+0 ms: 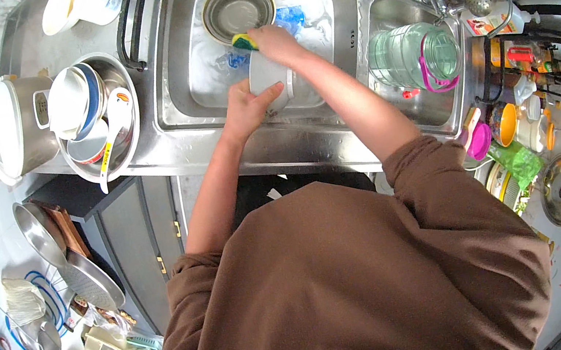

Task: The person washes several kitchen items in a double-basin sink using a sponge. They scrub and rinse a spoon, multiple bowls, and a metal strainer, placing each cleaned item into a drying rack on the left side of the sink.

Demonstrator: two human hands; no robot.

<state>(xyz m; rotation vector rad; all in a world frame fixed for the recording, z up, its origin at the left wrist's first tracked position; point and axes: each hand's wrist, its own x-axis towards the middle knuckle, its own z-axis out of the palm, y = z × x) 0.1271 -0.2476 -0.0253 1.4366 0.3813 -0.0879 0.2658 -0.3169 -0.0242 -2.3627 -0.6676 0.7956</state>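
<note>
Over the left basin point(349, 2) of a stainless steel sink, my left hand point(245, 107) grips a white mug point(263, 73), its thumb across the side near the handle. My right hand point(276, 45) holds a yellow and green sponge point(244, 42) just beyond the mug's far end. Whether sponge and mug touch cannot be made out. A round metal bowl point(237, 11) sits in the cloudy, sudsy water behind the sponge. Blue plastic wrapping point(290, 17) lies to its right, partly covered by my right hand, and a small blue piece point(237, 60) shows left of the mug.
A large greenish clear jar point(397, 56) with a purple handle lies in the right basin. On the left counter, a steel bowl point(133, 144) holds stacked dishes and a white spoon point(117, 113), beside a lidded container point(22, 126). A black rack point(129, 33) stands by the basin.
</note>
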